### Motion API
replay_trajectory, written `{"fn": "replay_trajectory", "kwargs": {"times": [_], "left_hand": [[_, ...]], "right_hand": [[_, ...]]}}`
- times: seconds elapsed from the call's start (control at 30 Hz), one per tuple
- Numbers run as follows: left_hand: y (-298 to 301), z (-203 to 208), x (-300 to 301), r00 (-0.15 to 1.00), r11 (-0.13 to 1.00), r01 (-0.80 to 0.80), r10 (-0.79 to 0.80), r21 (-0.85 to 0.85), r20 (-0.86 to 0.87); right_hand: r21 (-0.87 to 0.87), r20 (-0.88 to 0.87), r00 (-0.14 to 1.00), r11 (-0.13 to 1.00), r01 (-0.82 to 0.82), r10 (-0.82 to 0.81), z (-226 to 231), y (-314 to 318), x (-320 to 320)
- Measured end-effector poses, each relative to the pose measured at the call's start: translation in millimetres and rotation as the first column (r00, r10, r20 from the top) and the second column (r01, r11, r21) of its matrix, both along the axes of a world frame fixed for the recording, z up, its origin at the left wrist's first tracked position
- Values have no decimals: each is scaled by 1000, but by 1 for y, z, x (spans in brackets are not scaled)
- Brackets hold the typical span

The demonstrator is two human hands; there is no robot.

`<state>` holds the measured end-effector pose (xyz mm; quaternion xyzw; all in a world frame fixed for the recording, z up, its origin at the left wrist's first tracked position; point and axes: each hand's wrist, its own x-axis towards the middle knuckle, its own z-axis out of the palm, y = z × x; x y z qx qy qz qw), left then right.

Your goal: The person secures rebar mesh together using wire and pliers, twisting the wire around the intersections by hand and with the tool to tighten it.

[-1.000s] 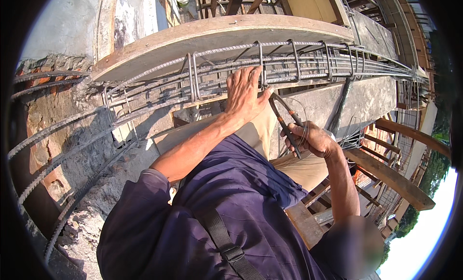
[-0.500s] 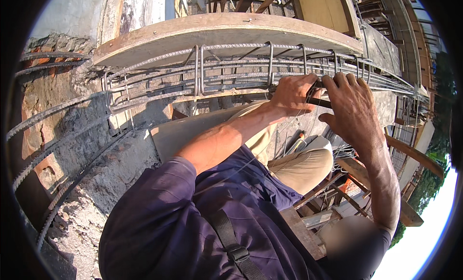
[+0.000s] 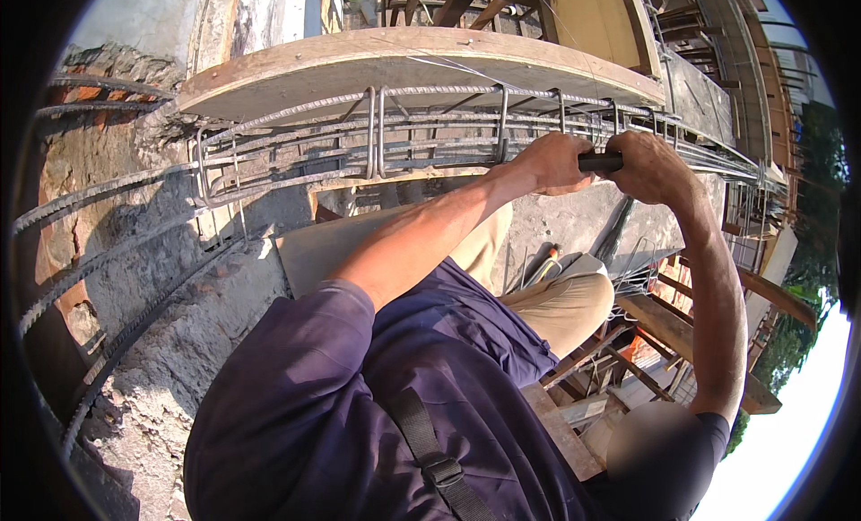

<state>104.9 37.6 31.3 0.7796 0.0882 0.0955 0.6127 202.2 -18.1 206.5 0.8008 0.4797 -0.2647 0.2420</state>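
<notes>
A dark tool handle (image 3: 599,162) is held by both hands, its middle showing between them; its ends are hidden in the fists, so the kind of tool cannot be told. One side of it is wrapped closely by the left-hand grip (image 3: 554,165), the other by the right-hand grip (image 3: 655,167). Both are held along the near side of the rebar cage (image 3: 439,90); whether the steel is touched cannot be told.

The cage is judged to be largely put together: its long bars are ringed by steel stirrups (image 3: 381,131), one placed just left of the left-hand grip, a close pair farther left, and others beyond both grips. Whether each crossing has been tied cannot be made out. The handling beside the grips is judged unfinished, since the handle is clasped from both sides. The steel is exposed along its length, with a wooden formwork board (image 3: 430,51) standing beyond it and the grips.

Below the grips, an orange-ended tool (image 3: 551,256) is laid near the bent knee (image 3: 578,301), and loose wires (image 3: 639,274) are gathered below the right-hand grip.
</notes>
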Motion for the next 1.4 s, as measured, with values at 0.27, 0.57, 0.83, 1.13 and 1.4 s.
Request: {"fn": "replay_trajectory", "kwargs": {"times": [0.27, 0.57, 0.83, 1.13, 1.4], "left_hand": [[-69, -51, -89, 767, 695, -294, -239, 656, 596], [-39, 5, -52, 919, 942, -269, 189, 200, 346], [-6, 30, -38, 977, 982, -185, 178, 51, 118], [8, 43, -20, 983, 981, -179, 182, 77, -30], [-9, 39, -28, 984, 969, 160, -141, 187, -112]], "right_hand": [[-712, -561, -546, 26, 701, -622, -89, -172, -102], [238, 109, 983, 964, 118, -147, 30, -72, -113], [-204, -115, 989, 972, -120, 98, 45, 11, -44], [-378, -141, 990, 926, -24, -32, 40, 52, -15], [-198, -320, 945, 980, 9, -73, 40, -31, -26]]}}
